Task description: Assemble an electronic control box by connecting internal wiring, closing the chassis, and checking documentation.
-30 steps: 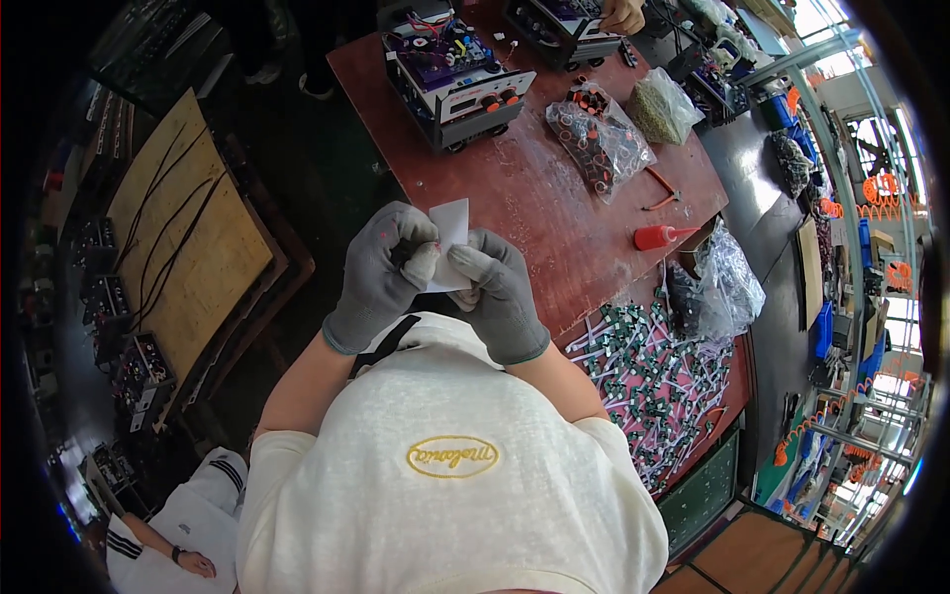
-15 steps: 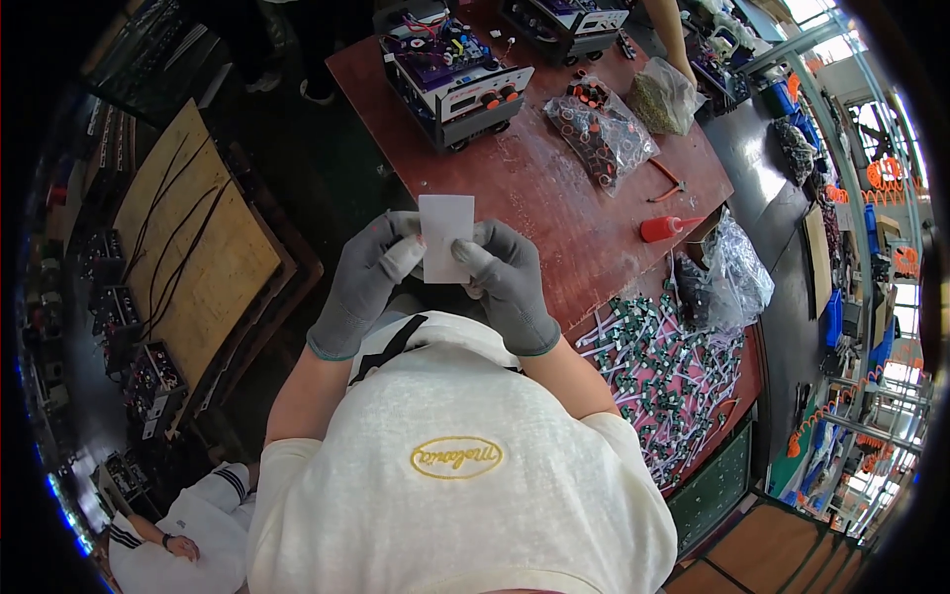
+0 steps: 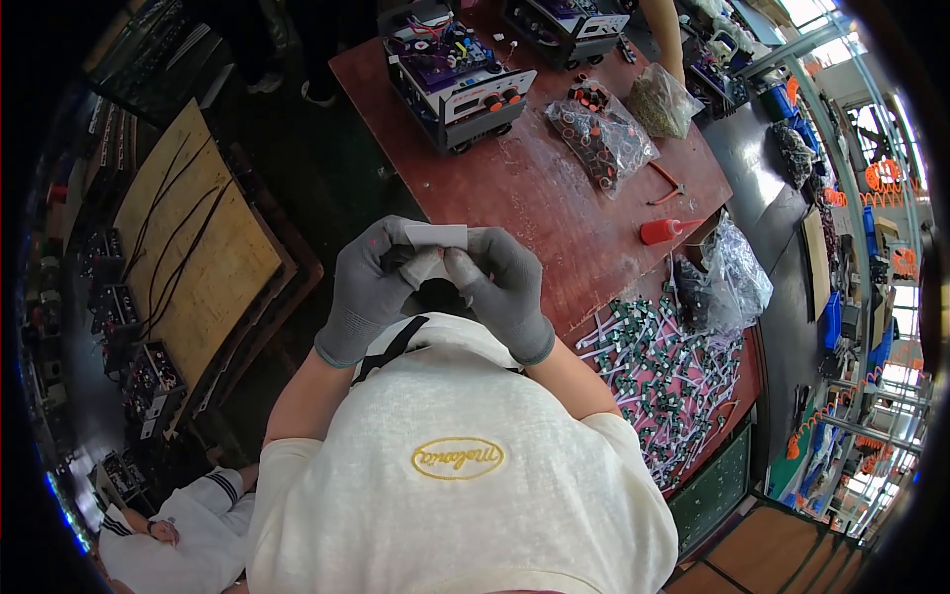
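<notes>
A small piece of white paper is held between my two gloved hands, in front of my chest and by the near left edge of the red table. It now shows as a narrow strip, folded or tipped. My left hand, in a grey glove with whitish fingertips, pinches its left side. At its right side my right hand, gloved alike, grips it with the thumb bent inward. The fingers behind the paper are partly hidden.
On the red table stand two open electronic units, the nearer one with orange-ringed knobs. Bags of small parts, pliers, a red bottle and many wired green boards lie rightward. Another person's arm reaches in at the back.
The paper, upright and tall half a second ago, now appears as a short wide strip. Both hands have turned slightly with it, thumbs closer together. The other person's arm at the back shifted a little.
</notes>
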A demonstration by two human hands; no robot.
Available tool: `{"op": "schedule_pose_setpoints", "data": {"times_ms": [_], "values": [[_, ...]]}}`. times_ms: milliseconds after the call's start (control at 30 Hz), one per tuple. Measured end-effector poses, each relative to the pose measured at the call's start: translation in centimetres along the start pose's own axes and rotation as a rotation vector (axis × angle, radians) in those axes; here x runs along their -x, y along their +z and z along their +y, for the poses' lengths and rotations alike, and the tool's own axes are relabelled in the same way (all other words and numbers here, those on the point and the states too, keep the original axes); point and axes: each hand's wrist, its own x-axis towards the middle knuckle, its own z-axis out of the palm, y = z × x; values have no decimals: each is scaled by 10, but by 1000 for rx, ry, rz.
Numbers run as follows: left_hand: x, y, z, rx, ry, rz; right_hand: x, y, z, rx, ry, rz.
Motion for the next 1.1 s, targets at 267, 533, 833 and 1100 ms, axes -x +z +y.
{"op": "schedule_pose_setpoints", "data": {"times_ms": [267, 533, 833, 1100], "values": [[6, -1, 7, -76, 82, 31, 0, 0, 1, 132, -158, -23], [6, 2, 18, -680, 577, 265, 2, 7, 6, 216, -236, 82], [11, 1, 24, -442, 295, 112, -2, 10, 0, 485, -562, 165], [11, -2, 20, -467, 308, 129, -3, 12, 1, 679, -746, 143]]}}
